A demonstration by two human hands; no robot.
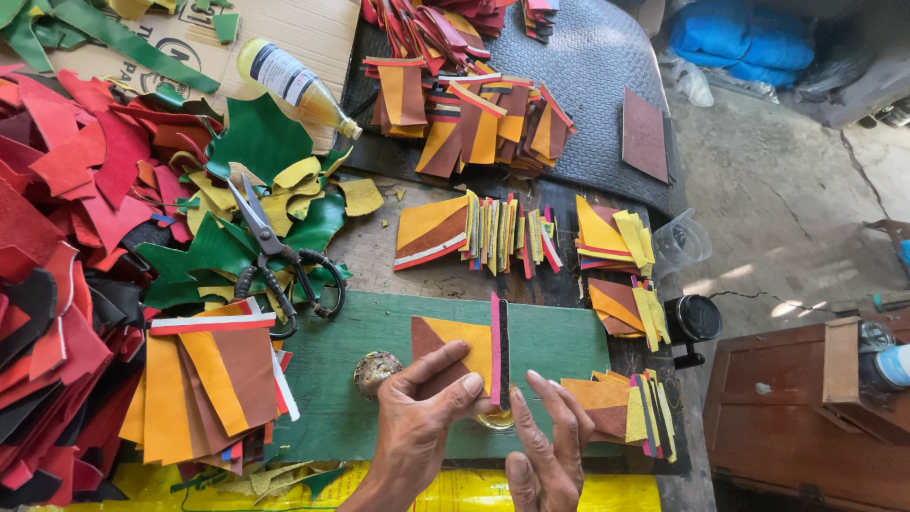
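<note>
Fingers of the left hand (431, 403) press a brown-and-yellow leather patch (453, 349) flat on the green board (559, 346) (desk centre); the right hand (548, 446) pinches its pink-and-black edge strips (499, 346).

1 scissors (275, 256), 1 bottle (294, 85), 2 hands (417, 431)

A flattened brown cardboard box (313, 33) with dark printing lies at the top left, partly under green strips. On its edge lies a clear plastic bottle (296, 87) of yellowish liquid (on its side, neck pointing right) wearing a white label (278, 72) with a dark band. A blue-and-white labelled can (896, 365) shows at the right edge.
</note>
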